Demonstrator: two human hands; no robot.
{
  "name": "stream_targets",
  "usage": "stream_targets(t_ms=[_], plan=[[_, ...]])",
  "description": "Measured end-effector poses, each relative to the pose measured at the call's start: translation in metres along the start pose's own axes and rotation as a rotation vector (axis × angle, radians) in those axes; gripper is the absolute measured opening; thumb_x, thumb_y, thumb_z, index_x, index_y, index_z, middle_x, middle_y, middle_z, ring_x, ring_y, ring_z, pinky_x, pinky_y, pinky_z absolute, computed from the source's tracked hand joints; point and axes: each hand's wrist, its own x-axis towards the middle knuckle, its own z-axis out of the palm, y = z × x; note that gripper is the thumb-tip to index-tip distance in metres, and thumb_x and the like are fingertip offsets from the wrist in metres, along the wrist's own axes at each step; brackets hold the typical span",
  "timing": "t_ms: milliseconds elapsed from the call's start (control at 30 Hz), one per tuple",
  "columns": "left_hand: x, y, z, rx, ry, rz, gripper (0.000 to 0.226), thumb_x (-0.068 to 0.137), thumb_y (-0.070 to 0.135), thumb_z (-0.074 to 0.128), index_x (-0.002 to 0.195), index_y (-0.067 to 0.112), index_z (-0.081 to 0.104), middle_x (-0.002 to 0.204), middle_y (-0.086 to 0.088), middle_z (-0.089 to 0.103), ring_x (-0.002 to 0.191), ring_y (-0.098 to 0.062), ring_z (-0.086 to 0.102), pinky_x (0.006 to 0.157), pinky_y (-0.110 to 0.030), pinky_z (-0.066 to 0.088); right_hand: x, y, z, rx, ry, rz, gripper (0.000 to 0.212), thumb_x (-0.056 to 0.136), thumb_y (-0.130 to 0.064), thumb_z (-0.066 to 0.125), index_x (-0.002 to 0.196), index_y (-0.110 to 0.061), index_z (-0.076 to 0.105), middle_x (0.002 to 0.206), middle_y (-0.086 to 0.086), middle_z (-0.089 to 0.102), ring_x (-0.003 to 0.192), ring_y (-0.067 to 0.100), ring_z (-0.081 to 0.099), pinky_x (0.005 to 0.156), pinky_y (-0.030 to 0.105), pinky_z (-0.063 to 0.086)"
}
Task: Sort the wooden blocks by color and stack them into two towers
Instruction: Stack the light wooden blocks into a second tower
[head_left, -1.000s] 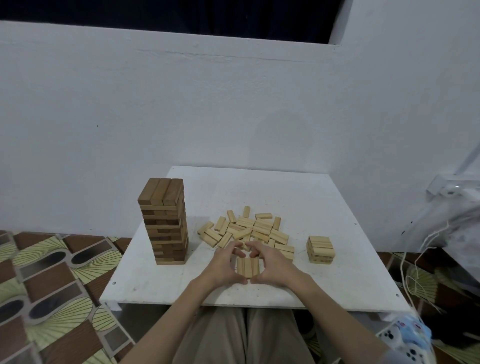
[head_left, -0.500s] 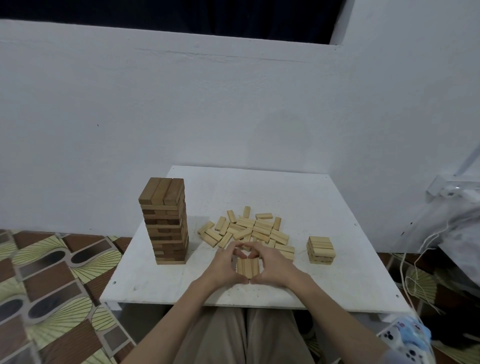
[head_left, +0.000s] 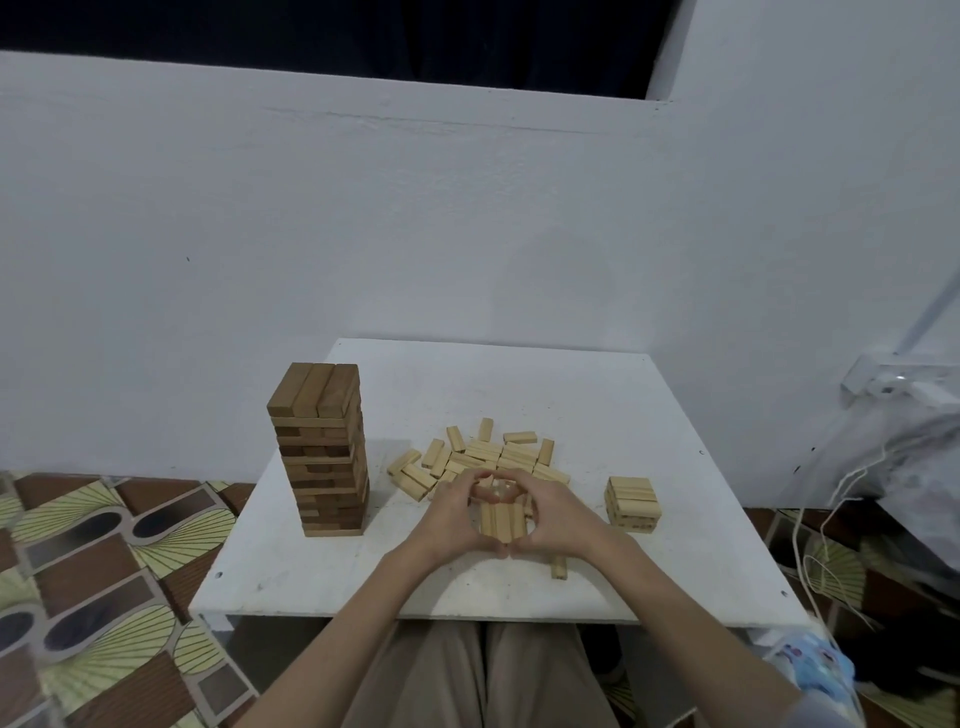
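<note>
light blocks (head_left: 501, 521) | left hand (head_left: 451, 514), right hand (head_left: 551, 514) cupped, gripping them

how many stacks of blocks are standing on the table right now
2: a tall dark tower at the table's left, and a short light stack at its right. Loose blocks lie between them.

Tall dark-block tower (head_left: 323, 452) stands left; light blocks (head_left: 483, 457) lie scattered; short light stack (head_left: 632, 504) right.

Both hands (head_left: 501, 512) around three light blocks (head_left: 501, 521)
</note>
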Motion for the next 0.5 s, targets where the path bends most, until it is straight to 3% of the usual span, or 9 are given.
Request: stream_targets(t_ms=[200, 500], plan=[[0.011, 0.026, 0.013, -0.02, -0.02, 0.057, 0.088, 0.056, 0.025, 0.089, 0.124, 0.038, 0.035, 0.102, 0.02, 0.057, 0.113, -0.012, 0.046, 0.087, -0.021, 0.037, -0.012, 0.015, -0.025, 0.003, 0.042, 0.028, 0.09, 0.068, -0.024, 0.084, 0.143, -0.033, 0.036, 0.114, -0.01, 0.055, 0.062, -0.008, 0.042, 0.066, 0.013, 0.036], [0.027, 0.072, 0.039, -0.056, -0.051, 0.084, 0.104, 0.062, 0.019, 0.086, 0.143, 0.02, 0.021, 0.108, 0.012, 0.054, 0.116, -0.013, 0.043, 0.094, -0.023, 0.036, -0.035, 0.042, -0.061, 0.005, 0.09, 0.057, 0.092, 0.066, -0.023, 0.086, 0.142, -0.029, 0.034, 0.111, -0.009, 0.057, 0.062, -0.016, 0.047, 0.064, 0.008, 0.034]])
